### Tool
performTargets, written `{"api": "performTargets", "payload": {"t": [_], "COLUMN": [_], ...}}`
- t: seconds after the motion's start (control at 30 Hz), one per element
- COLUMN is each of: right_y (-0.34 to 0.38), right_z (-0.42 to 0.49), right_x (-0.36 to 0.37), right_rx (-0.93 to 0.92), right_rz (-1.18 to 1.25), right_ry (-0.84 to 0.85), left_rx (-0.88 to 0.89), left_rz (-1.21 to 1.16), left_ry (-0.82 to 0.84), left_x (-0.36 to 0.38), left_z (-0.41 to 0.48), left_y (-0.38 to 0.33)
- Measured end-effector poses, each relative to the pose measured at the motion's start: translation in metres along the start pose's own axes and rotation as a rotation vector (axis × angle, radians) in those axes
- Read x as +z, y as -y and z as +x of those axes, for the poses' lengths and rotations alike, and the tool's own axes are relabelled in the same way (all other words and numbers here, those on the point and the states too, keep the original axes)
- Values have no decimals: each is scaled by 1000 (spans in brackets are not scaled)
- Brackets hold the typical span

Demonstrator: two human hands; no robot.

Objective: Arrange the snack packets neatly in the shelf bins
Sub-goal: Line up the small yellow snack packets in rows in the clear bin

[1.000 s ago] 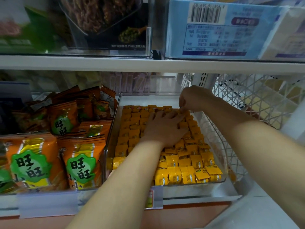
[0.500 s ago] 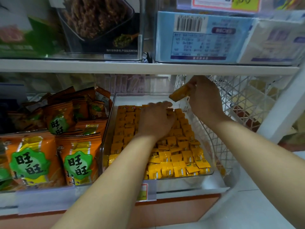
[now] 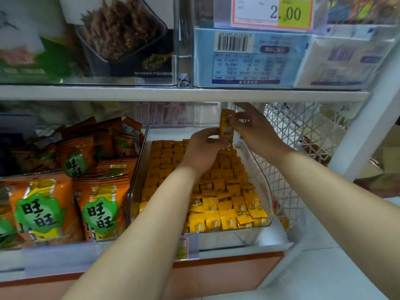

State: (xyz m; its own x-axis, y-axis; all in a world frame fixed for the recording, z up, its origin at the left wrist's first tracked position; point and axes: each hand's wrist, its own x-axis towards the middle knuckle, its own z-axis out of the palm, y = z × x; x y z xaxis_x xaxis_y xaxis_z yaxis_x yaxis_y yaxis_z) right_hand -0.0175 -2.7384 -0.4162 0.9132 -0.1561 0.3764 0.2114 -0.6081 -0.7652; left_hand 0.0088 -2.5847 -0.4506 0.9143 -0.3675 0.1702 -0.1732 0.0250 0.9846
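Pinched at its upper part by the right hand (image 3: 257,131) and at its lower end by the left hand (image 3: 201,152), one small orange packet (image 3: 225,124) stands upright above the back of the clear bin (image 3: 265,187). It seems mid-placement, and next needs lowering into line with the packed rows (image 3: 218,191). Half a second earlier the right hand alone held it tilted, while the left lay flat on the rows.

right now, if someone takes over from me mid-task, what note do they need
Left hand: pinches the lower end of one small packet.
Right hand: pinches the same packet higher up, upright over the back of the clear bin.
Done: most yellow packets in the bin lie in rows.
Left: place this one, probably tidy the looser front rows.
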Motion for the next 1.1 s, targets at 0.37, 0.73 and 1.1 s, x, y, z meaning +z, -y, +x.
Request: {"api": "performTargets", "payload": {"t": [0.37,0.73,1.1], "right_y": [-35,-20,-31], "right_z": [46,57,56], "right_x": [2,11,21], "right_rx": [-124,7,27], "right_rz": [-455,-933,-881], "right_ry": [-11,586,481], "left_rx": [123,199,172], "left_rz": [1183,1197,1216], "left_ry": [243,227,248], "left_x": [-2,-3,-3], "left_z": [1,0,-4], "left_y": [28,40,38]}}
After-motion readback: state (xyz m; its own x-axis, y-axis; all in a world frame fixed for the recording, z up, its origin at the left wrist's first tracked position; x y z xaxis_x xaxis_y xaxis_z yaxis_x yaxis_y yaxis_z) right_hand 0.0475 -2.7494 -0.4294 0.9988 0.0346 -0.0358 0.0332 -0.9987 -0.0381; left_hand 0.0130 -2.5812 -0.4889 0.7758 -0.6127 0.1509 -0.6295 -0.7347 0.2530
